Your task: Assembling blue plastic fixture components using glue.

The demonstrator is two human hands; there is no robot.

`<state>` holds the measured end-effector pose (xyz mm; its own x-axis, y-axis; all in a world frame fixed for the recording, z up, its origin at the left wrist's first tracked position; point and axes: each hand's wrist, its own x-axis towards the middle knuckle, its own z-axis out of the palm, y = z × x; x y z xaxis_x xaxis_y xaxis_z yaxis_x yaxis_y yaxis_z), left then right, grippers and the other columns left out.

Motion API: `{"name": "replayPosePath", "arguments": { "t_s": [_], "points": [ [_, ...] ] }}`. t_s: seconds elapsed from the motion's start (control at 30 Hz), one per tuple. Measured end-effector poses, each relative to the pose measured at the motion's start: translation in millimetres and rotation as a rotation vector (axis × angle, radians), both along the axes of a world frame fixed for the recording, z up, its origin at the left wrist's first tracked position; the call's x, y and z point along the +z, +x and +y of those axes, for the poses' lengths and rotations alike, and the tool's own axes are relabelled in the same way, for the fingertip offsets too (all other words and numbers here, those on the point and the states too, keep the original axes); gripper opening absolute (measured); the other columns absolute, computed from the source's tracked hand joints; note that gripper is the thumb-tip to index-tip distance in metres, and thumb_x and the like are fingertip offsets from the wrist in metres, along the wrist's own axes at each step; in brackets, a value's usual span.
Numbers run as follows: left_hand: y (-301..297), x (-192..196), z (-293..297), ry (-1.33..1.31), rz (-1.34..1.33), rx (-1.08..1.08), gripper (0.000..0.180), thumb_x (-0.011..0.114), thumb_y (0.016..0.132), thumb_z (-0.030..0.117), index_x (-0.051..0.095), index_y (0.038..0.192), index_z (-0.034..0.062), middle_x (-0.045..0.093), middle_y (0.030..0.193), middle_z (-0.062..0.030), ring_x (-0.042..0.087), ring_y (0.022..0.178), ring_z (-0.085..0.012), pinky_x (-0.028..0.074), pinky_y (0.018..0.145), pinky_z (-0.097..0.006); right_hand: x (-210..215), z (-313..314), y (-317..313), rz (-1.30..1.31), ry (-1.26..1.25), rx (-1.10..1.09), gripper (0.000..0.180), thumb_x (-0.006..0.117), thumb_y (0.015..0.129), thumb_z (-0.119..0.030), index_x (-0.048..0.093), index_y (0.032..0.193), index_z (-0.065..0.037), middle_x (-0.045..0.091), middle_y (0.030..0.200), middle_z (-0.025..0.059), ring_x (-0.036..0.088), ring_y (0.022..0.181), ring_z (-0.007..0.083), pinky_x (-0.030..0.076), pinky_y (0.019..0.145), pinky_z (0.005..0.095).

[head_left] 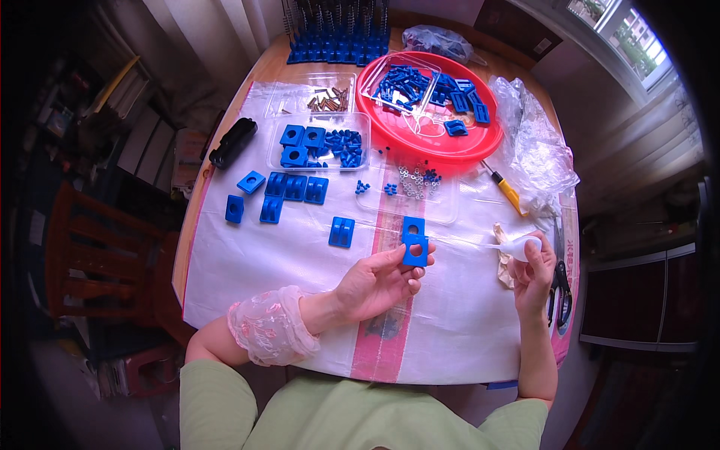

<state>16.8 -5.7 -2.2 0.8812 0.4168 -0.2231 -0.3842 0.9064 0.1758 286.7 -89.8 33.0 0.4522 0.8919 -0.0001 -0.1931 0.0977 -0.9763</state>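
Note:
Between its thumb and fingers my left hand [381, 281] holds a flat blue plastic piece with a round hole [415, 259]. A similar blue piece [412, 225] shows just beyond it; whether the two touch I cannot tell. My right hand [535, 274] is closed round a small white squeeze bottle [519, 248]. Its narrow tip points left, and a thin pale line runs from it toward the held piece. Left of my left hand lies a blue piece with two raised ridges [342, 232]. More ridged blue pieces [294, 188] lie grouped farther left, beside two pieces with holes [235, 209].
A clear tray [275, 156] holds blue parts; another [296, 84] holds screws. Blue parts fill a red basin [489, 139]. Small rings [416, 182], a yellow-handled screwdriver [510, 195], black scissors [559, 292], crumpled plastic [536, 142] and a black case [234, 142] lie around.

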Motion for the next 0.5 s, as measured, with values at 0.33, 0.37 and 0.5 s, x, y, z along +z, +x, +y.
{"name": "replayPosePath", "arguments": {
  "t_s": [0.33,0.37,0.5],
  "points": [
    [-0.1,-1.6,0.1,0.002,-0.017,-0.002,0.048,0.049,0.103,0.029,0.04,0.14,0.0008,0.052,0.121,-0.0077,0.05,0.095,-0.0114,0.044,0.085,-0.025,-0.6,1.1,0.4,-0.007,-0.005,-0.001,0.021,0.065,0.093,-0.024,0.055,0.091,-0.006,0.049,0.059,-0.0053,0.024,0.042,-0.0014,0.025,0.042,0.0171],
    [-0.2,-1.6,0.2,0.003,-0.019,-0.003,0.048,0.049,0.102,0.029,0.04,0.14,0.0007,0.052,0.12,-0.0076,0.05,0.095,-0.0113,0.044,0.084,-0.025,-0.7,1.0,0.5,-0.009,-0.003,0.002,0.021,0.065,0.093,-0.024,0.055,0.091,-0.005,0.049,0.06,-0.0052,0.024,0.042,-0.0014,0.025,0.042,0.0173],
    [-0.4,-1.1,0.4,0.003,-0.02,-0.007,0.048,0.05,0.102,0.029,0.04,0.14,0.0005,0.052,0.12,-0.0073,0.05,0.094,-0.011,0.044,0.084,-0.025,-1.8,0.3,1.8,-0.005,0.004,0.007,0.021,0.065,0.093,-0.024,0.055,0.091,-0.005,0.049,0.06,-0.0051,0.025,0.042,-0.0011,0.024,0.042,0.018]
  ]
}}
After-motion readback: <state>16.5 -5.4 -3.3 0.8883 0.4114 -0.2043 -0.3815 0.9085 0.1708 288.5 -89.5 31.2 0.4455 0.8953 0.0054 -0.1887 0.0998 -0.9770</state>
